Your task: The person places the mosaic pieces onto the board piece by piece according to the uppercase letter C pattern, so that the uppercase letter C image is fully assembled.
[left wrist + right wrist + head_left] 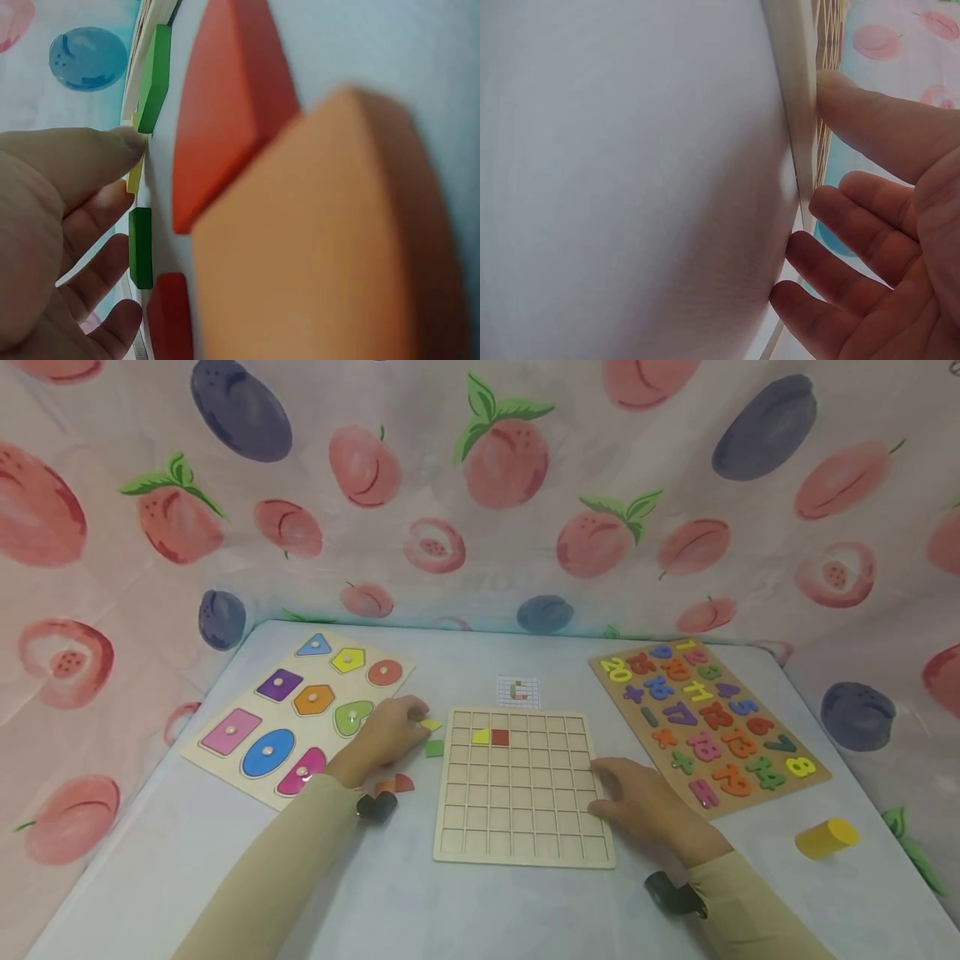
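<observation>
My left hand [390, 731] pinches a small yellow piece [135, 172] between thumb and index finger, low over the table left of the wooden grid board [525, 785]. A green square piece [434, 748] lies just below it. Closer to the left wrist are a red quarter-round piece [403, 783] and an orange piece [386, 787], large in the left wrist view. On the board a yellow quarter-round piece [481, 737] sits beside a red square [500, 738]. At the board's right edge my right hand [641, 802] rests its fingertips, the fingers relaxed and slightly bent.
A small printed pattern card [518, 692] lies behind the grid board. On the left is a shape puzzle board [251, 758] with knobbed pieces. A number board [637, 710] lies on the right, with a yellow cylinder [825, 839] nearer me. A fruit-print cloth hangs behind.
</observation>
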The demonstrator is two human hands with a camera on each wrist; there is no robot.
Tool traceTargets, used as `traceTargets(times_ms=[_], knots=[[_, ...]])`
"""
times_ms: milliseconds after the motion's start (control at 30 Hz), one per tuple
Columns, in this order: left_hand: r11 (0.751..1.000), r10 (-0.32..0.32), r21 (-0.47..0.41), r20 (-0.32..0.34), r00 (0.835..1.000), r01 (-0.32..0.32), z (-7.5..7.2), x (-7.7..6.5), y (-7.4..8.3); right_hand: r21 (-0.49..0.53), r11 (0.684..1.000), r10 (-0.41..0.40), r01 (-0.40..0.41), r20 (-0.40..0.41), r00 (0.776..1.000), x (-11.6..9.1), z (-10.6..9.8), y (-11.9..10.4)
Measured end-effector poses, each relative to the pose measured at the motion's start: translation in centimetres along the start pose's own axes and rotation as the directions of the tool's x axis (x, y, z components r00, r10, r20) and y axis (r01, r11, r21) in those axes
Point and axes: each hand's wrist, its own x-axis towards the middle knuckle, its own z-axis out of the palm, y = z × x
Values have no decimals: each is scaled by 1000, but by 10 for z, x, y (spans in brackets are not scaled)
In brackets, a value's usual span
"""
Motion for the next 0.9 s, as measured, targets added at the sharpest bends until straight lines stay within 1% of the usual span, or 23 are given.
traceTargets(times_ms=[100, 300, 667, 800, 900], knots=[[1000, -19, -9, 8, 1000, 20, 0, 0, -1, -1, 1000, 8, -8, 2, 1000, 0, 0, 0], [1000, 13, 3, 3, 1000, -13, 0, -1, -1, -8, 1000, 11, -11, 9, 1000, 0, -1, 0], [1000, 11, 6, 6, 1000, -11, 0, -1, 1, -10, 1000, 23, -22, 13, 1000, 0, 0, -1], [1000, -2, 11, 7, 1000, 2, -1, -2, 3, -7, 1000, 27, -27, 14, 1000, 0, 0, -1], [1000, -26, 5, 4, 1000, 26, -2, -3, 5, -6, 1000, 31, -31, 15, 999, 1, 0, -1]])
